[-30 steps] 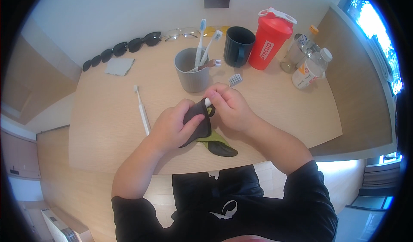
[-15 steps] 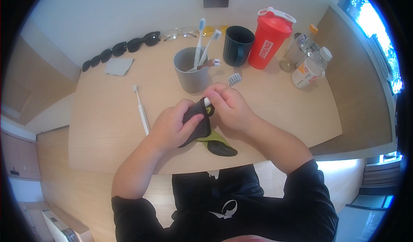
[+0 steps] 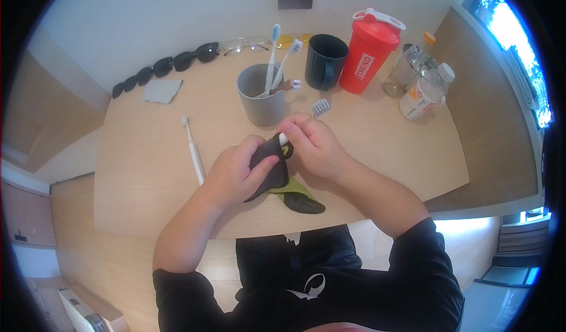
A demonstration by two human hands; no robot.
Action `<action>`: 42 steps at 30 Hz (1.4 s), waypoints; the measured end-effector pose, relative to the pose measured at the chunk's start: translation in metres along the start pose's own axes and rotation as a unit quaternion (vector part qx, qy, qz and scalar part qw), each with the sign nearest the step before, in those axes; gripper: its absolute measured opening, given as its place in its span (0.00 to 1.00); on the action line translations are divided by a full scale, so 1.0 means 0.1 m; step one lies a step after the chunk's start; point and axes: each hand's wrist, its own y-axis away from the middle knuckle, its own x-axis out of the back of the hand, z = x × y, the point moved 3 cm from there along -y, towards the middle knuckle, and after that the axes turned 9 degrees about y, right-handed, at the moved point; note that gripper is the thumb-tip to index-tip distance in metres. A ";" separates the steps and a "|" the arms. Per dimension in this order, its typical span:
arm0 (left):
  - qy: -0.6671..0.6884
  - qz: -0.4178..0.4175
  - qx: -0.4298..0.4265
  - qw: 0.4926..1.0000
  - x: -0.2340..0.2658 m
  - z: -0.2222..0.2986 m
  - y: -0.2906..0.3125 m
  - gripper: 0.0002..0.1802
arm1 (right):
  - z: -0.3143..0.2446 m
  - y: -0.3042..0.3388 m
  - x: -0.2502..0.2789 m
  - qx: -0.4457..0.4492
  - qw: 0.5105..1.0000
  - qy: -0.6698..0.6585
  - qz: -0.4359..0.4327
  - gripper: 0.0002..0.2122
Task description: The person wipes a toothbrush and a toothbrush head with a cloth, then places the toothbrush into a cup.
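My left hand (image 3: 239,170) is closed around a dark grey soft pouch (image 3: 272,162) with a black edge, held just above the near part of the table. A green flap with a dark tip (image 3: 302,201) hangs from it toward the tabletop. My right hand (image 3: 315,146) grips a toothbrush (image 3: 320,107) whose grey-white bristle head sticks out past my fingers. A bit of its white handle shows between my right fingertips and the pouch's mouth; the rest is hidden. Left of my left hand lies a white toothbrush (image 3: 193,149).
Beyond my hands a grey cup (image 3: 262,109) holds several toothbrushes. Behind it stand a dark green mug (image 3: 325,63), a red shaker bottle (image 3: 368,55) and clear bottles (image 3: 421,93). Dark sunglasses (image 3: 162,66) and clear glasses (image 3: 247,44) line the wall, near a grey cloth (image 3: 162,91).
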 end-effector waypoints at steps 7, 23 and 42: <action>0.001 -0.002 0.004 1.000 -0.01 0.02 0.00 0.13 | 0.03 0.01 0.00 -0.008 1.000 0.000 -0.002 0.11; 0.034 -0.003 0.029 0.999 0.02 0.01 -0.01 0.14 | -0.08 0.03 0.06 -0.057 0.984 -0.159 0.049 0.09; -0.006 0.038 0.017 0.999 0.01 -0.05 -0.02 0.15 | -0.14 -0.04 0.22 0.024 0.960 -0.240 0.143 0.08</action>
